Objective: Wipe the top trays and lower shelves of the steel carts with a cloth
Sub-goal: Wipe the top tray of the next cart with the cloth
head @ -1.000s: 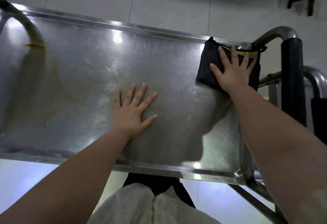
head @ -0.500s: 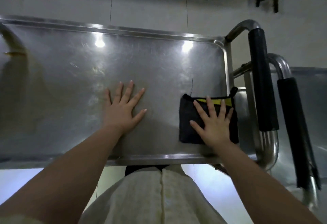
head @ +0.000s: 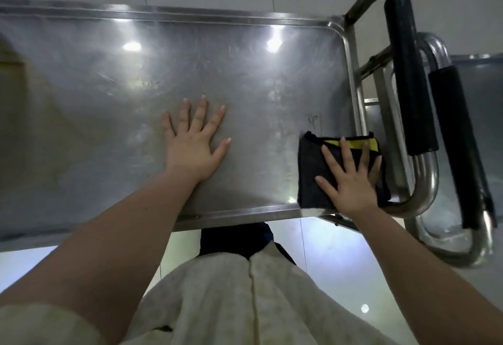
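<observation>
While the left hand (head: pixel 194 143) has stayed planted flat near the middle of the top tray (head: pixel 245 72), fingers straight and spread, bracing the cart, the right hand (head: pixel 351 178) has swept the cloth (head: pixel 311 178) down the tray's right-hand end. A second ago the cloth lay in the far corner, at about 2 o'clock; half a second ago it was partway back; now it sits in the near corner at about 4 o'clock, its lower edge reaching the near rim. The right hand lies open on top of it, fingers straight and fanned, pressing it to the steel and not clutching it.

That pull looks like one full stroke along the right end, so that strip is probably done. The wide stretch of tray from 9 to 12 o'clock shows smears and a dull film, and by that judgement most of the top tray remains to be wiped. No lower shelf is in view.

At 3 o'clock, just beyond the tray's end, stands the cart handle (head: pixel 408 78) with its black grip, and close beside it the second handle (head: pixel 457 140) of another cart.

No brand, label or readable writing shows anywhere. The cloth is dark with a yellow band (head: pixel 351 143) along its far edge, which carries no legible print. A thin dark squiggle (head: pixel 313 121), perhaps a loose thread, lies on the steel just beyond the cloth.
</observation>
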A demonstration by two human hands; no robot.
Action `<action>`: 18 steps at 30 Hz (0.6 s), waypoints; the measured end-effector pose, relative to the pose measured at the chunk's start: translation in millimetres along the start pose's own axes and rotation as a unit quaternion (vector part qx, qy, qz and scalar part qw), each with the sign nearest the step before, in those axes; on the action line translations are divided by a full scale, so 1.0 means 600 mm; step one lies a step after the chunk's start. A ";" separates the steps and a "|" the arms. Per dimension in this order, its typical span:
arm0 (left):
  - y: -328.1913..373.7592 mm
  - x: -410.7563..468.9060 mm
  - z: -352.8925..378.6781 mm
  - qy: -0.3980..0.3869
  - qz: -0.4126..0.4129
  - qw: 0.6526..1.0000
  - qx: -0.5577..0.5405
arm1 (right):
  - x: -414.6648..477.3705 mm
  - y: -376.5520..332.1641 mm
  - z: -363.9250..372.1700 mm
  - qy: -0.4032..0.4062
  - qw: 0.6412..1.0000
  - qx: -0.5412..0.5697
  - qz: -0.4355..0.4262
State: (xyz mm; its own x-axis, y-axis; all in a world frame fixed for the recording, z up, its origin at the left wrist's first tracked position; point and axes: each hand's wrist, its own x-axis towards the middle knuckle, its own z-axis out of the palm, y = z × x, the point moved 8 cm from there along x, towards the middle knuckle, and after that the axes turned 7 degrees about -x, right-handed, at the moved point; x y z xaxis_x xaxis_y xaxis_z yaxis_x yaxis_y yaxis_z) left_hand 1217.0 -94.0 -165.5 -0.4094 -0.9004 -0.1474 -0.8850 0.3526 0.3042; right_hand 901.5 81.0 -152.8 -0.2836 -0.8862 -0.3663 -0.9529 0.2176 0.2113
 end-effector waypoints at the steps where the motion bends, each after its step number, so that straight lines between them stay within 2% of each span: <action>1: 0.002 0.000 0.000 -0.003 0.001 1.000 0.008 | 0.002 -0.003 -0.002 0.000 1.000 0.008 0.014; 4: 0.004 0.003 0.000 -0.010 0.005 1.000 0.016 | 0.012 -0.080 -0.027 0.022 0.998 0.051 0.036; 9: -0.005 0.001 -0.014 -0.026 0.005 1.000 0.005 | 0.008 -0.299 -0.071 0.054 0.996 0.071 0.003; 14: -0.029 0.000 -0.044 -0.028 0.017 0.996 -0.078 | 0.009 -0.297 -0.075 0.089 0.992 0.084 0.011; 18: -0.125 -0.022 -0.076 -0.002 0.016 1.000 -0.013 | 0.009 -0.293 -0.075 0.083 0.994 0.078 0.005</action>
State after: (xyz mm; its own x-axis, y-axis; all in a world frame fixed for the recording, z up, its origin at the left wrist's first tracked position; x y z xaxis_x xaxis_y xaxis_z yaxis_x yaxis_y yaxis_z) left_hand 1298.6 -120.1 -143.6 -0.4384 -0.8875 -0.1418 -0.8655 0.3743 0.3329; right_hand 1072.3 19.4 -150.9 -0.2846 -0.9358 -0.2080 -0.9586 0.2766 0.0676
